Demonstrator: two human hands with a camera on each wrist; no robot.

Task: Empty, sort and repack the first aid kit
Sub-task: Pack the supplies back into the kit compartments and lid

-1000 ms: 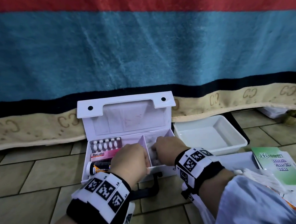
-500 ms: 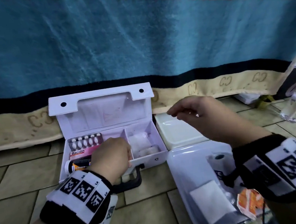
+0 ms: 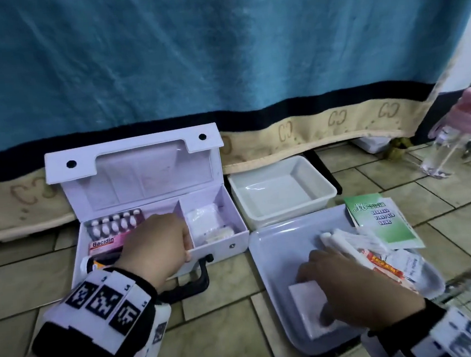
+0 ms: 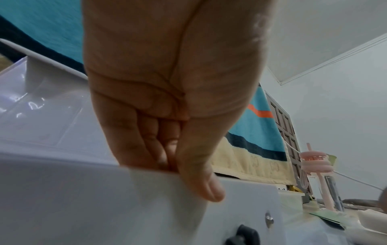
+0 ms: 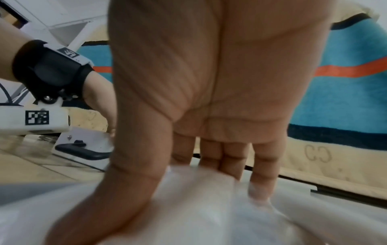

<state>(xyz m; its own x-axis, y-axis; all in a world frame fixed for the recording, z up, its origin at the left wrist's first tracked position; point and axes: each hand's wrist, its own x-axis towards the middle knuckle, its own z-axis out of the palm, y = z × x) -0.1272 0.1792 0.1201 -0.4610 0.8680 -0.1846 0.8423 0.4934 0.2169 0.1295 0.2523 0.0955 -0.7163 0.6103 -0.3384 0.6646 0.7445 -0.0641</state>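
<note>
The white first aid kit (image 3: 147, 169) stands open on the tiled floor. Its left compartment holds a blister pack (image 3: 114, 221), a pink Bacidin box (image 3: 102, 244) and a small bottle (image 3: 93, 267); white gauze packets (image 3: 207, 224) fill the right one. My left hand (image 3: 184, 243) pinches the kit's front wall (image 4: 83, 207), thumb (image 4: 201, 187) outside, fingers inside. My right hand (image 3: 317, 294) is down in the flat grey tray (image 3: 272, 249), thumb and fingers gripping a white gauze pad (image 3: 303, 298). In the blurred right wrist view the pad (image 5: 199, 207) hides the fingertips.
White rolls (image 3: 347, 242) and an orange sachet (image 3: 384, 267) lie in the tray's right part. A green booklet (image 3: 382, 221) rests at its far right corner. A deep white tub (image 3: 281, 191) sits behind. A pink-lidded clear bottle (image 3: 455, 140) stands far right, under the hanging blanket (image 3: 216, 50).
My right hand left the kit's right compartment, swung right and came down onto the gauze pad in the flat tray. The left hand stayed on the kit's front wall.
</note>
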